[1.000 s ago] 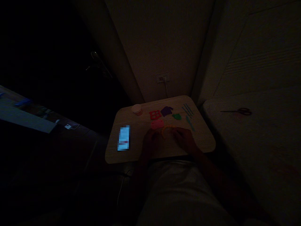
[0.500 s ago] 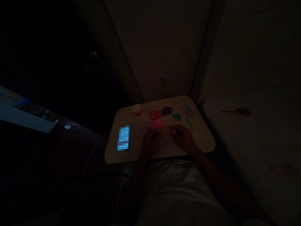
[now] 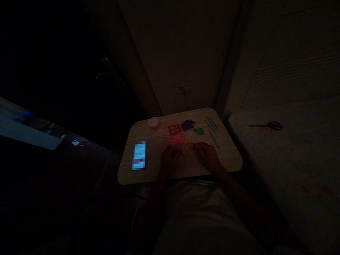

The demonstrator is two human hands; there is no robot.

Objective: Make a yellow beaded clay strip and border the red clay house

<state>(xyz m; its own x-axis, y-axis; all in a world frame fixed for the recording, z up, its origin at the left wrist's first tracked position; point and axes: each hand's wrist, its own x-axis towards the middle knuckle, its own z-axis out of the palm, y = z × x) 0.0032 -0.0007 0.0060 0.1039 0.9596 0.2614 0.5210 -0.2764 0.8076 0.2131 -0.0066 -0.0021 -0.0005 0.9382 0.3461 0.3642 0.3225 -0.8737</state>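
A curved, segmented orange strip (image 3: pixel 188 142) arches over the wooden table between my hands. My right hand (image 3: pixel 208 155) has its fingers closed at the strip's right end. To the left, my left hand (image 3: pixel 168 161) rests low with curled fingers close to the strip's lower left end; darkness hides whether anything is in them. Just beyond the left fingertips lies a flat pink piece (image 3: pixel 176 140). Farther back are a red frame-shaped piece with square openings (image 3: pixel 174 124), a purple piece (image 3: pixel 187 125) and a green piece (image 3: pixel 198 131).
A lit phone (image 3: pixel 139 156) lies on the table (image 3: pixel 154 173) at left. Behind it stands a lidded tub (image 3: pixel 154 123). Thin sticks (image 3: pixel 211 124) and a teal knife-like tool (image 3: pixel 214 139) lie at right. Scissors (image 3: pixel 268 125) rest on a pale surface beyond the table.
The orange strip now shows as a smoother, wider arch reaching my right fingers. My right hand has shifted only slightly; my left hand stays nearly in place.
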